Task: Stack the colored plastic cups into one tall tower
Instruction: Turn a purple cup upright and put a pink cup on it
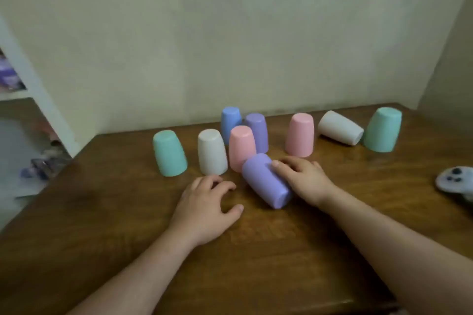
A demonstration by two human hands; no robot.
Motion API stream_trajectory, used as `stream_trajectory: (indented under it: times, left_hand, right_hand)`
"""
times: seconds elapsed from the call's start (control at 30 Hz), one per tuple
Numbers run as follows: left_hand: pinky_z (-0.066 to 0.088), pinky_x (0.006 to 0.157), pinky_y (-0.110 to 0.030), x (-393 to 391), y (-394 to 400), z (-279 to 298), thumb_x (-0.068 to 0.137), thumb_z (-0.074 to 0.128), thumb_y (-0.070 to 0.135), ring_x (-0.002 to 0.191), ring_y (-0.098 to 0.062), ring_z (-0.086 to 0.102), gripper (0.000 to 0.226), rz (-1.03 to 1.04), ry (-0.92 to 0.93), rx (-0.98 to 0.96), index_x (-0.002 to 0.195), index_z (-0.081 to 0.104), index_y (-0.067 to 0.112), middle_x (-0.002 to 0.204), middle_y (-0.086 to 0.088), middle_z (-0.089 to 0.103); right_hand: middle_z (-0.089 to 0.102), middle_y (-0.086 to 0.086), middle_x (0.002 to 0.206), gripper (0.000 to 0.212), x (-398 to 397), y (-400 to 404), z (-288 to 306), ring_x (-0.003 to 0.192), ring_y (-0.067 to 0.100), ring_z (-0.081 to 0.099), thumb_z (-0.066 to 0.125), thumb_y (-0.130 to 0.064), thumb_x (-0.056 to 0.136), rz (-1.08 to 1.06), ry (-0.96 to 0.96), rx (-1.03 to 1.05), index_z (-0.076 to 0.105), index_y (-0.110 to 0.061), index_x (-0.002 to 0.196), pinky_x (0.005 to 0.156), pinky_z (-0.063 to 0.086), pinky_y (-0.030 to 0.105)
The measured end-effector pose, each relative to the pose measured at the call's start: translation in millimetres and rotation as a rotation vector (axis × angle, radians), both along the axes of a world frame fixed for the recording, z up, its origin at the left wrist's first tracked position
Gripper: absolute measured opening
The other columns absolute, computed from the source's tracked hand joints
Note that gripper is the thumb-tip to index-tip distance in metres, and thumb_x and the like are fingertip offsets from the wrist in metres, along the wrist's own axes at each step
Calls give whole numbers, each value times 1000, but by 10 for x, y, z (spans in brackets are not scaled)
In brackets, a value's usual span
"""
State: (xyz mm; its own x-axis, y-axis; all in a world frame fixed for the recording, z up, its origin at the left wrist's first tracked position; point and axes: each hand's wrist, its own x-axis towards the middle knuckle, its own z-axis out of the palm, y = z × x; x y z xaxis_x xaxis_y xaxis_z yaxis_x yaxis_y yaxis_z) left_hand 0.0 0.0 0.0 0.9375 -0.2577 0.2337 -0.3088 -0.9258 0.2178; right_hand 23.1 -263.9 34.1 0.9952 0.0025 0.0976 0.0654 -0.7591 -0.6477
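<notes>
Your right hand has a loose, half-curled grip against the side of the tipped purple cup, which lies on the table; your left hand rests spread beside it, holding nothing. Nine cups in all: two purple, two pink, two white, two green, one blue. One white cup also lies on its side.

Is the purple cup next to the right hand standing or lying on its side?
Lying on its side: the purple cup rests lengthwise on the table, right hand against it.
</notes>
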Motion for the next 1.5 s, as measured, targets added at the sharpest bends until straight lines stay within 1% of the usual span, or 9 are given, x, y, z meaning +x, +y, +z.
stream_trajectory:
  times: [0.13,0.3,0.5,0.77,0.93,1.1,1.23,1.37,1.5]
  left_hand:
    - [41,113,-35,-171,26,120,81,39,77,134,-13,50,69,-5,72,-54,133,66,41,140,16,59]
    - [52,96,-35,-198,93,189,83,38,77,112,-10,63,67,16,50,-352,114,78,35,118,16,73]
    - [53,105,-33,-85,67,246,98,66,52,119,-6,61,29,-103,100,-584,125,70,44,129,20,65]
    - [43,118,-36,1,-64,322,66,80,73,142,0,43,118,-241,262,-479,158,6,59,158,26,36]
    - [45,88,-3,25,-38,189,67,89,54,120,24,49,85,-224,178,-620,128,32,70,131,44,47]
    - [47,87,-6,76,39,126,63,91,42,119,22,51,83,-203,110,-699,124,42,68,126,44,54]
    - [44,84,-1,79,47,119,67,95,41,122,16,54,84,-191,75,-743,129,43,63,130,40,56]
    - [46,83,-2,105,77,117,72,94,40,120,14,55,84,-163,82,-794,131,40,63,130,39,56]
    - [47,83,-10,97,82,183,76,94,38,119,6,58,81,-136,143,-856,130,38,61,130,34,56]
  right_hand:
    - [58,2,161,113,-246,369,164,146,36,51,47,-98,67,-63,264,59,54,-31,158,123,39,54]
    - [75,-3,136,92,-444,489,35,125,28,67,46,-93,75,-166,188,117,68,-31,139,110,51,49]
    - [80,-9,110,32,-476,442,-48,102,16,76,81,-55,87,-180,-62,646,75,-35,112,93,65,42]
    - [73,-30,127,71,-448,388,-6,114,-5,69,91,-32,73,37,-152,625,62,-42,137,86,56,18]
    - [73,-26,130,71,-442,611,-174,123,3,70,94,-24,75,137,-107,552,61,-40,135,94,58,21]
    - [74,-22,133,76,-441,650,-192,121,11,72,92,-22,78,184,-77,530,58,-43,143,100,62,33]
    - [73,8,133,74,-373,548,-33,118,27,72,61,-7,72,183,19,698,65,-34,141,98,62,46]
    - [65,2,123,54,-45,517,353,98,9,69,66,-20,77,8,-176,275,67,-36,128,91,58,33]
    - [49,6,156,71,305,622,851,135,32,58,69,-14,91,177,-289,-395,52,-24,159,112,49,44]
